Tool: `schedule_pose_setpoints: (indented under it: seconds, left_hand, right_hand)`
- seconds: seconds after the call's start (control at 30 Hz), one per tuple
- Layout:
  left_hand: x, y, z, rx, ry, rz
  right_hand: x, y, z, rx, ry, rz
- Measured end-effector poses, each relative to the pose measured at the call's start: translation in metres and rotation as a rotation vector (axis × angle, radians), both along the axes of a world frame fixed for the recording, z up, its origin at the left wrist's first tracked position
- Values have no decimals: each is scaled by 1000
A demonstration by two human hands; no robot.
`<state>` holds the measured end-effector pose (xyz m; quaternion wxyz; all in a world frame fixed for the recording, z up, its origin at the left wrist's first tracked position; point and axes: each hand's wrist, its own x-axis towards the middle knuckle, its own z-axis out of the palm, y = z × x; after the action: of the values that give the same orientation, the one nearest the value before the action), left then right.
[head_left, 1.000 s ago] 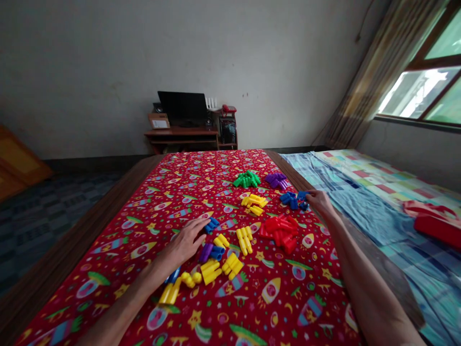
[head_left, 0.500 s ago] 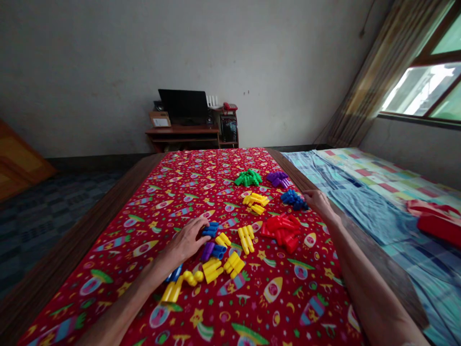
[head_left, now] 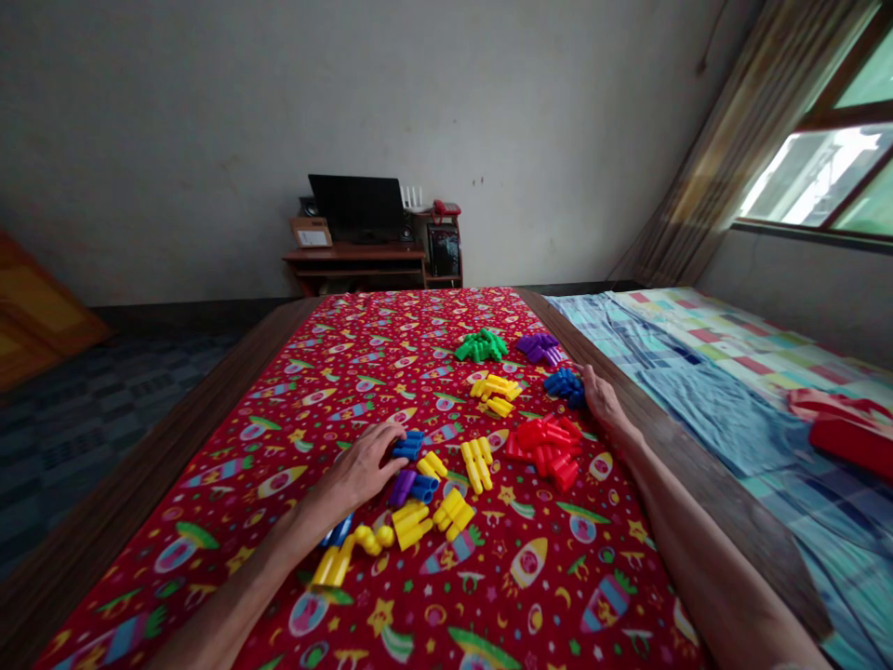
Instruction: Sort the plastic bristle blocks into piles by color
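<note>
My left hand (head_left: pixel 369 463) is closed around a blue plastic toy block (head_left: pixel 409 445), thumb and fingers at its left side. Just below sit a purple block (head_left: pixel 402 488) and another blue block (head_left: pixel 424 489). Yellow blocks (head_left: pixel 412 524) lie loosely nearby, one knobbly, and part of a blue piece shows beside my left forearm. My right hand (head_left: pixel 604 402) rests edge-on against the right side of a blue block pile (head_left: pixel 564 384). Its fingers look stretched out, and I see nothing held in them.
Red blocks (head_left: pixel 548 448), yellow blocks (head_left: pixel 497 391), green blocks (head_left: pixel 481 345) and purple blocks (head_left: pixel 539 349) lie in separate heaps on the red patterned cloth (head_left: pixel 391 354). A bed (head_left: pixel 698 354) adjoins the table on the right. A desk (head_left: pixel 355 251) with a monitor stands against the wall.
My right hand has moved a little left, against the blue pile, and that pile's right end is drawn in closer. My left hand stays at the same blue block.
</note>
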<state>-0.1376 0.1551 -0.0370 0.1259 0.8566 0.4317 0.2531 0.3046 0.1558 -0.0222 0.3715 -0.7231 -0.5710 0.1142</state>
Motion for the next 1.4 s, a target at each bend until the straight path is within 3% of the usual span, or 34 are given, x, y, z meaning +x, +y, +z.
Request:
schedule_pose_setpoints:
  seconds: [0.37, 0.6, 0.7, 0.83, 0.9, 1.0, 1.07, 1.17, 1.3, 1.4]
  left_hand:
    - [-3, 3, -10, 95, 25, -28]
    - [-3, 3, -11, 122, 32, -16]
    - [-1, 2, -7, 127, 31, -27]
    - [2, -1, 4, 111, -13, -38]
    - [4, -3, 10, 105, -66, -28]
    - [10, -10, 21, 115, -164, -22]
    - [17, -19, 28, 135, -192, -50]
    - [31, -38, 38, 171, -188, -110]
    - [45, -57, 48, 90, -246, -143]
    - [42, -55, 52, -33, -257, -91]
  right_hand:
    - [-19, 13, -5, 107, -205, 131]
    - [-19, 10, -3, 111, -218, 114]
    - [-18, 5, 7, 139, -205, 75]
    - [-33, -4, 37, 271, -190, 47]
    - [-55, -14, 54, 331, -191, 171]
    - [-103, -36, 72, 377, -156, 496]
    - [-137, -53, 74, 370, -140, 733]
    - [-176, -74, 67, 361, -221, 957]
    - [-195, -82, 57, 428, -276, 1024]
    - [-180, -70, 57, 523, -364, 907]
